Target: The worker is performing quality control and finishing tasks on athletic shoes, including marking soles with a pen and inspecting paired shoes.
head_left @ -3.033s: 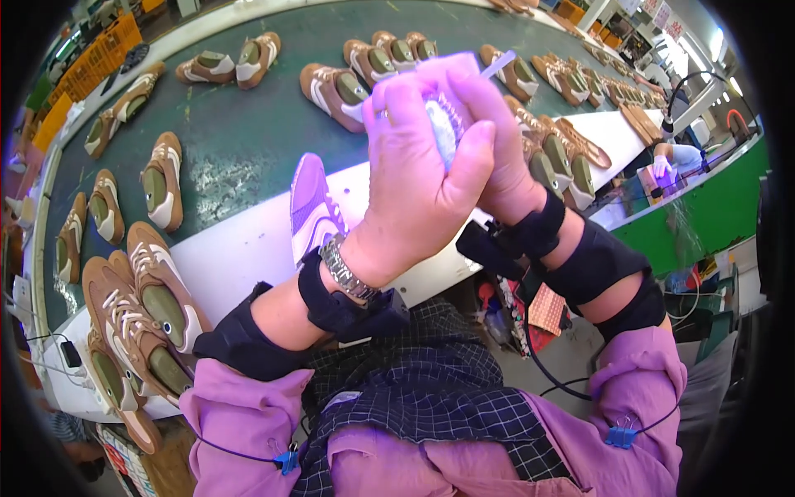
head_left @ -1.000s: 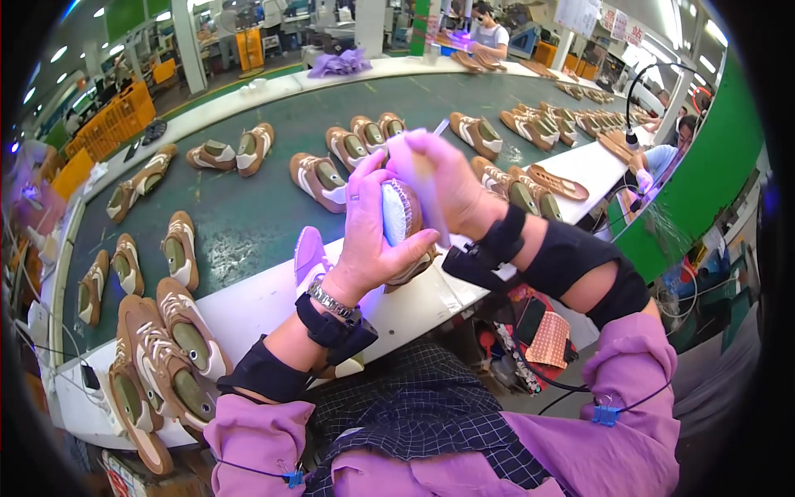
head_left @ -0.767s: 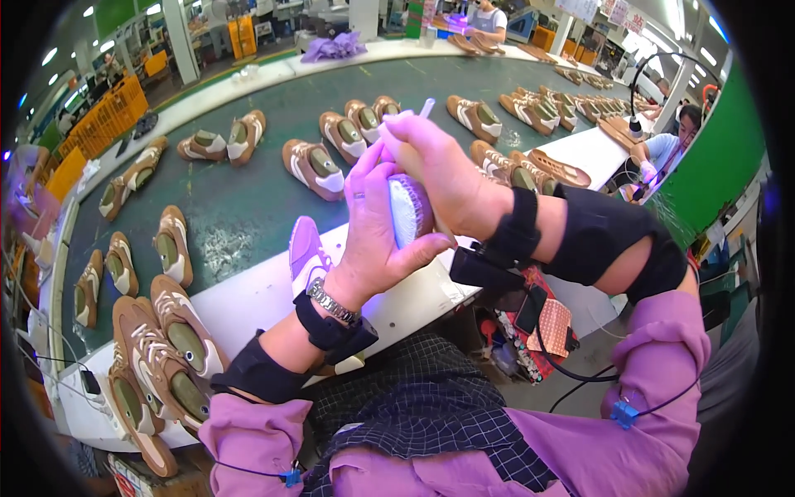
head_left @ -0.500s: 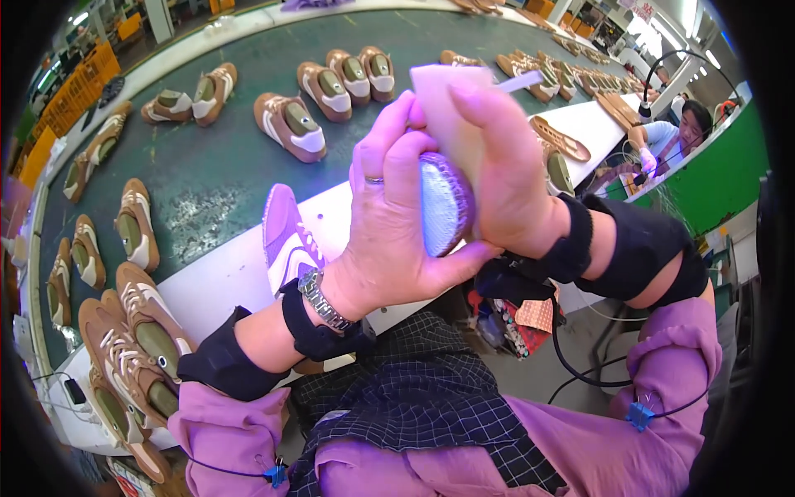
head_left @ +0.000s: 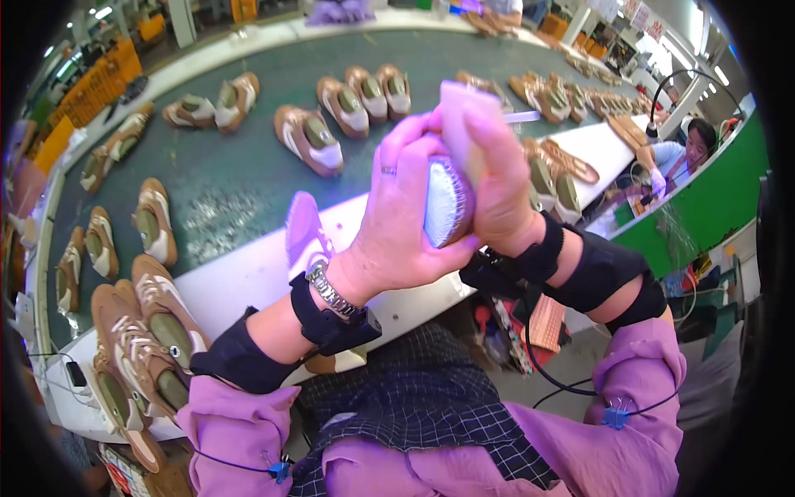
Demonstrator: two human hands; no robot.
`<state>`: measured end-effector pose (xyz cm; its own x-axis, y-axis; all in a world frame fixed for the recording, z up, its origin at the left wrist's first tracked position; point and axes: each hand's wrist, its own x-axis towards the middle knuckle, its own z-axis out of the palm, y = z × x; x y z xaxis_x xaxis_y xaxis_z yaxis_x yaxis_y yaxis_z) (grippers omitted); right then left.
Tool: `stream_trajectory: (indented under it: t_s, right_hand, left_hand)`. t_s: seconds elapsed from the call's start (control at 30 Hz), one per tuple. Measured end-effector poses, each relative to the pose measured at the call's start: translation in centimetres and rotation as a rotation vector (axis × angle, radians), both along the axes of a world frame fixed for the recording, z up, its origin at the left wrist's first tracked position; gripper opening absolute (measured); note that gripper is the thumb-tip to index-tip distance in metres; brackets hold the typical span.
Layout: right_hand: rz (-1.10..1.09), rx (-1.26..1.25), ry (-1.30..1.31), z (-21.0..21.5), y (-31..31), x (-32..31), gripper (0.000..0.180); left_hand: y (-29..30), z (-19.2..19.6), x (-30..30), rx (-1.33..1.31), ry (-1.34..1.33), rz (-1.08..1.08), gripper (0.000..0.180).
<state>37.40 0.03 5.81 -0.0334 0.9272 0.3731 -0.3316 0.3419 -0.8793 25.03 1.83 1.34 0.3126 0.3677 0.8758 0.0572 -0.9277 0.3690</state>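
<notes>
My left hand (head_left: 397, 219), with a ring and a metal watch, wraps round a shoe (head_left: 447, 203) whose bluish-white underside has a stitched edge. My right hand (head_left: 503, 186) closes round the other side, thumb raised along a pale, flat, sole-like piece (head_left: 465, 103). That piece lies against the shoe; the fingers hide how they meet. Beyond the right hand juts a thin white stick (head_left: 522, 117), its other end hidden. Left of my hands, a shoe with white trim (head_left: 305, 228), purple in the light, rests on the white ledge (head_left: 224, 286).
Tan shoes (head_left: 308, 139) with green inserts stand about the green conveyor (head_left: 265, 186). Several more crowd the ledge at left (head_left: 137, 348). Loose soles (head_left: 571, 160) lie at right, near a co-worker (head_left: 691, 153) behind a green panel (head_left: 720, 190). Below is a box of odds and ends (head_left: 530, 331).
The view has shifted, so the shoes on the belt appear farther right and lower. Both hands keep their hold; the shoe and pale piece are slightly turned between them.
</notes>
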Motion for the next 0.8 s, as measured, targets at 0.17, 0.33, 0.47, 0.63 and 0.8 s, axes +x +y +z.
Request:
stream_trajectory:
  t_s: [0.17,0.33,0.47,0.63,0.8]
  right_hand:
    - [0.071,-0.328,0.033,2.5,-0.6,-1.1,0.034]
    - [0.001,-0.161,0.007,1.2,0.3,-0.8,0.035]
    - [-0.105,0.024,-0.12,0.2,-0.3,0.4,0.043]
    - [-0.003,0.115,0.118,-1.3,0.5,0.4,0.022]
    - [0.03,-0.021,0.106,-3.1,4.0,0.4,0.03]
  left_hand:
    - [-0.8,-0.2,-1.0,-0.122,0.135,0.106,0.094]
    - [0.2,-0.4,-0.1,-0.071,0.057,0.067,0.094]
    - [-0.2,-0.1,0.7,-0.131,0.059,0.065,0.086]
    - [0.6,0.5,0.0,-0.089,0.123,0.034,0.092]
    - [3.8,-0.3,-3.4,-0.622,-0.012,-0.326,0.088]
